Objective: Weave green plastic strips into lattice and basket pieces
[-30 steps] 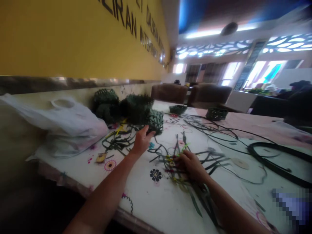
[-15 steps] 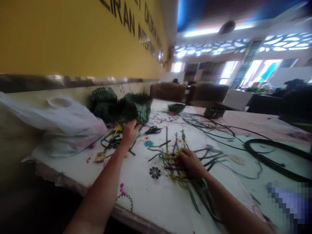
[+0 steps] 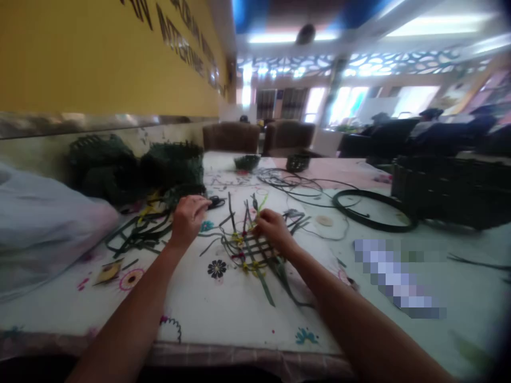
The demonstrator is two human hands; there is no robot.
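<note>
Flat green strips woven into an open lattice (image 3: 255, 247), with small yellow and dark red pieces along its edge, lie on the table in front of me. My right hand (image 3: 274, 229) rests at the far side of this weave, fingers closed on its strips beside a bright green tip; the exact pinch is hidden. To the left, my left hand (image 3: 188, 217) reaches forward, fingers stretched and slightly bent. Black scissors (image 3: 216, 201) lie just past its fingertips; I cannot tell whether they touch. Loose green strips (image 3: 139, 231) are piled left of that hand.
Dark green woven baskets (image 3: 175, 165) stand by the wall, with a white plastic bag (image 3: 48, 229) nearer me. Small baskets (image 3: 246, 162) sit farther back. Thin cord loops and a thick dark coil (image 3: 375, 226) lie right, before a large dark basket (image 3: 451, 191). Chairs (image 3: 289, 137) stand behind.
My view has turned right, bringing the large dark basket into sight. My left hand has come closer to the scissors. My right hand stays at the weave.
</note>
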